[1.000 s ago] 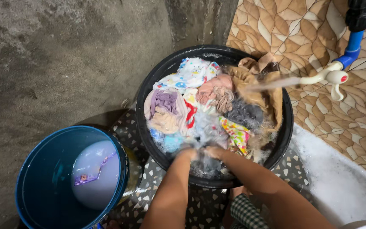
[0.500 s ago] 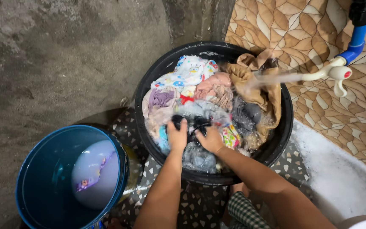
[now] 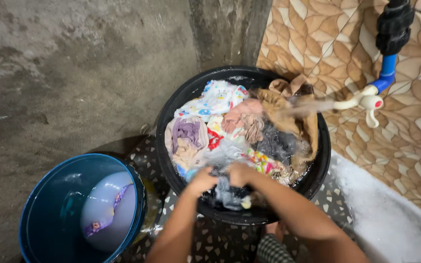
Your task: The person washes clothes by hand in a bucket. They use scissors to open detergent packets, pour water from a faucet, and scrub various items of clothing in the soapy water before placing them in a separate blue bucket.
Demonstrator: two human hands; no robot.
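Lower centre: left hand (image 3: 201, 180) and right hand (image 3: 239, 173), side by side, both clenched on dark wet cloth (image 3: 227, 195).
Cloth: directly under both hands, near rim of black tub (image 3: 171, 107).

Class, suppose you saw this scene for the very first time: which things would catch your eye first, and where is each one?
First, the round black plastic tub at centre, heaped with colourful wet clothes, where the left hand and right hand grip a dark wet garment at the near edge. Next, the white tap on a blue pipe at upper right pours water into the tub. At lower left stands a blue plastic bucket of milky water.
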